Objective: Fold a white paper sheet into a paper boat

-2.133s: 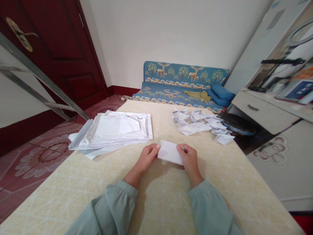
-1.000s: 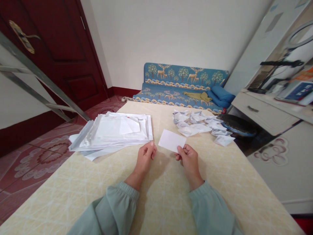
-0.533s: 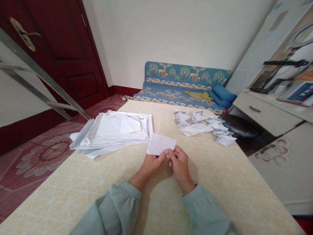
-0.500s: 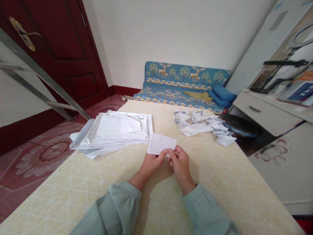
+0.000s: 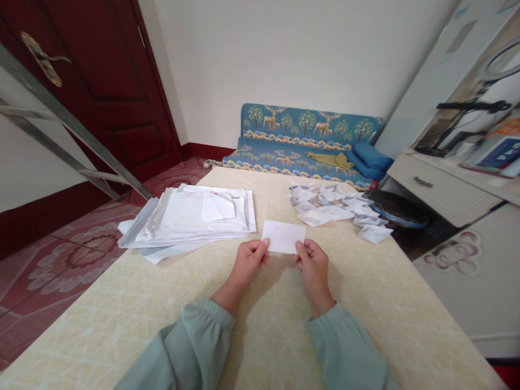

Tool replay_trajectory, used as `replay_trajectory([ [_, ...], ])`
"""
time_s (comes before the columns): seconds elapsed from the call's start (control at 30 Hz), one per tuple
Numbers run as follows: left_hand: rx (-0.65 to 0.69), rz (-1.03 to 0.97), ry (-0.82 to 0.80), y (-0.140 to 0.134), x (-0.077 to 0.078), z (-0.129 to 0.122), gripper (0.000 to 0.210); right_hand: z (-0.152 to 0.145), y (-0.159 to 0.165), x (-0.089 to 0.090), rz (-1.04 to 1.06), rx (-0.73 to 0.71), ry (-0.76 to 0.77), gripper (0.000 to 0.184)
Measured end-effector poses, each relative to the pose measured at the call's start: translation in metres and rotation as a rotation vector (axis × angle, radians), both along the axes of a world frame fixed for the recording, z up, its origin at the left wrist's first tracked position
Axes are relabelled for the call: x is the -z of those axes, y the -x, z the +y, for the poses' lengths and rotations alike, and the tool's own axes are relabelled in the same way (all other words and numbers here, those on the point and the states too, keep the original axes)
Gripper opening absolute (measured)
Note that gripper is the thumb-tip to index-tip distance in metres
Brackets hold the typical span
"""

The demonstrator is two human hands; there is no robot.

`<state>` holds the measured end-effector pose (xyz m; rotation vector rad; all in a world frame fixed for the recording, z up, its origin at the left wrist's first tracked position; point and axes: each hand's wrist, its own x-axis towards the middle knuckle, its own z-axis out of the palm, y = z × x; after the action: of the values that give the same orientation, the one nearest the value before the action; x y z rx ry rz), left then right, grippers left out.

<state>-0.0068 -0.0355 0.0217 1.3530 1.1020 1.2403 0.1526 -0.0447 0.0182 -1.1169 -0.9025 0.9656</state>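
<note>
A small white rectangle of paper [image 5: 283, 236], seemingly folded, is held up just above the table between my two hands. My left hand [image 5: 248, 262] pinches its lower left corner, thumb on top. On the other side, my right hand [image 5: 314, 265] grips the lower right corner the same way. Left of the hands lies a stack of white paper sheets [image 5: 190, 216], uneven at its edges. Beyond my right hand sits a group of several folded white paper pieces [image 5: 325, 211], which look like small paper boats.
The table [image 5: 268, 336] has a pale yellow patterned cover. Behind it stands a blue sofa [image 5: 284, 146] with a deer print. A metal ladder [image 5: 73, 119] leans at the left by a dark red door [image 5: 117, 81]. To the right are a white cabinet [image 5: 434, 184] and a dark round stool [image 5: 398, 208].
My hands have moved apart, the right one to the right. The paper has shifted right and turned level, and my left hand now holds its left corner.
</note>
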Motion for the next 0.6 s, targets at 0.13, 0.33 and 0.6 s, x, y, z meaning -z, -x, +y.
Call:
replay_trajectory([
  [0.13, 0.08, -0.023, 0.034, -0.005, 0.001, -0.001, 0.046, -0.002, 0.011, -0.002, 0.161, 0.018, -0.046, 0.03],
  [0.33, 0.184, -0.011, 0.041, -0.007, -0.004, -0.006, 0.046, -0.007, 0.029, 0.0, 0.085, -0.127, 0.013, 0.039],
  [0.6, 0.102, -0.006, 0.073, -0.005, 0.001, -0.004, 0.046, -0.001, 0.003, -0.001, 0.18, 0.061, -0.005, 0.037],
])
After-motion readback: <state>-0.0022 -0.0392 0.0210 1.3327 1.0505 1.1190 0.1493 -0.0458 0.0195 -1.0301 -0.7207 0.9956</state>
